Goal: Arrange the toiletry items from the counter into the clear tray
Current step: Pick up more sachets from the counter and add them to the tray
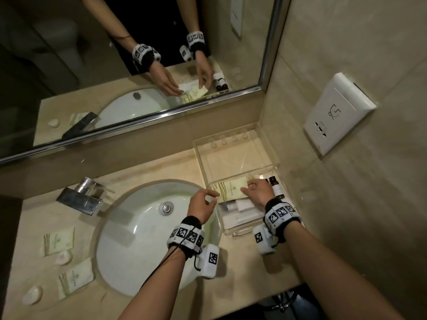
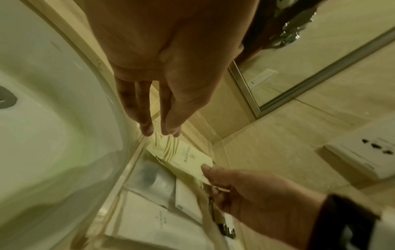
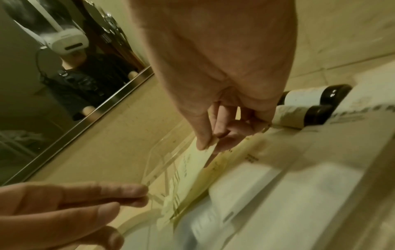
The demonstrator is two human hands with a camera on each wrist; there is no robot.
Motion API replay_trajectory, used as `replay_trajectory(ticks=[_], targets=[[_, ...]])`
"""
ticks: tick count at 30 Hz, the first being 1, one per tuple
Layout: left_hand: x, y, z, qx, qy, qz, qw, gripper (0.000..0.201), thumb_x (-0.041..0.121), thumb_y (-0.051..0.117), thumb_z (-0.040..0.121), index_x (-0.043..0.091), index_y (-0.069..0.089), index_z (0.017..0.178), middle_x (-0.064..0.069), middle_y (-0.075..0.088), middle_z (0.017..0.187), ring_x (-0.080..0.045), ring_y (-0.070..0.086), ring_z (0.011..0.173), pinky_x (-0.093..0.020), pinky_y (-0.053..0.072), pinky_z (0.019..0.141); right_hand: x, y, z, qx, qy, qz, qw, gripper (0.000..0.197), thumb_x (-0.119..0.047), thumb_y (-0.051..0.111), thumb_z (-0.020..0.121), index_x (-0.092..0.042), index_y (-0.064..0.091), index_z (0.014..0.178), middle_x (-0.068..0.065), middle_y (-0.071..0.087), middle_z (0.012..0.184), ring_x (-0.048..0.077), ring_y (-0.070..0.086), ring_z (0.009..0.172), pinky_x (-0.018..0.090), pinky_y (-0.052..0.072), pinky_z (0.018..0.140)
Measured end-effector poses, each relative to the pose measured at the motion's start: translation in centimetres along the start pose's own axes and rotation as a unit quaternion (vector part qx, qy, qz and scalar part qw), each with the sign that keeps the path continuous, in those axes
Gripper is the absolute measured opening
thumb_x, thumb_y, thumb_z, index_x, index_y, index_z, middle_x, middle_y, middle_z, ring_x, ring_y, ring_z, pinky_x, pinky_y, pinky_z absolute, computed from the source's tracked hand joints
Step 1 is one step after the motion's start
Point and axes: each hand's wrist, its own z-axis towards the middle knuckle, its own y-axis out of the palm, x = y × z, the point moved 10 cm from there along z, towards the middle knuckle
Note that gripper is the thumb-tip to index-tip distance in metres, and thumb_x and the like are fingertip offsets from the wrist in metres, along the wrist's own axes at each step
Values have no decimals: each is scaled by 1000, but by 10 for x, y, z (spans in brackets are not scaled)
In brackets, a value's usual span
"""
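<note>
The clear tray [image 1: 233, 155] stands on the counter right of the sink. My right hand [image 1: 249, 187] is inside it and pinches a pale green packet [image 1: 231, 190] by its right end, thumb on top [image 3: 203, 142]. The packet [image 3: 190, 167] lies tilted over white boxes [image 1: 238, 214] in the tray's near half. Two dark bottles [image 1: 276, 187] lie beside my right hand, against the tray's right wall. My left hand [image 1: 211, 197] hovers at the tray's left wall with fingers straight [image 2: 147, 128], holding nothing. Two more green packets [image 1: 57, 243] [image 1: 75, 279] lie on the counter left of the sink.
A white sink [image 1: 138, 239] with a chrome faucet [image 1: 80, 197] fills the middle of the counter. Two small round soaps [image 1: 64, 257] [image 1: 32, 295] sit among the left packets. A mirror runs along the back, and a wall socket [image 1: 337, 114] is on the right wall.
</note>
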Motion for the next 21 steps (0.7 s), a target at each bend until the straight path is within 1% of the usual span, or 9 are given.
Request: replay_trajectory(ticks=[2,4,6,7,11,14,17,19,21], targets=[[4,6,-3,-15,21,34,999,22,5,58,89,13,70,105,3,63,112,-17,59,95,-26,48,88,-4,6,4,11,-3,-22,1000,40,-22,74,84,-4,64,119,13,69,117,27,63,109,34,49,98],[5,15,-4,-39,50,69,996,26,4,55,89,12,68,111,-1,61,121,-20,58,107,-33,47,96,-5,9,8,31,3,-29,999,31,-20,78,80,-7,68,106,13,70,109,26,64,103,31,50,92],[3,27,-4,-70,67,113,989,30,7,53,91,12,66,117,-2,58,131,-22,56,116,-37,45,99,-3,9,9,55,12,-32,998,23,-19,80,78,-12,63,92,11,69,105,25,64,99,32,51,87],[-1,32,-4,-82,66,130,986,31,9,52,92,13,65,120,-1,55,134,-23,54,118,-39,45,100,-3,9,8,63,13,-37,997,24,-19,80,77,-14,60,89,10,68,104,25,64,98,33,52,86],[-10,40,-3,-95,52,154,982,33,15,50,94,17,61,126,3,50,140,-26,51,119,-40,45,101,-5,11,8,81,-10,-63,995,28,-21,81,77,-15,57,89,9,65,102,25,64,93,38,54,83],[-12,40,-3,-88,50,166,981,34,16,49,95,18,59,128,5,49,140,-26,48,119,-37,43,101,-6,12,8,87,-15,-65,994,26,-22,81,77,-15,59,90,6,67,94,23,65,87,36,54,79],[-9,39,-5,-86,57,174,979,35,16,48,96,18,58,129,5,48,141,-26,47,118,-35,40,102,-7,12,7,94,-20,-52,994,25,-20,81,77,-14,60,91,0,63,83,20,63,81,32,52,76],[-9,40,-4,-85,58,171,980,35,15,48,96,18,58,129,4,47,141,-27,47,118,-34,40,102,-7,11,5,94,-25,-48,994,25,-20,81,77,-16,60,89,-4,61,78,19,64,80,35,54,78],[-9,37,-6,-83,61,160,982,35,14,49,95,17,58,129,3,48,140,-27,48,116,-35,40,101,-8,8,3,99,-35,-39,994,23,-22,80,77,-18,60,88,-4,62,81,19,65,82,39,56,80]])
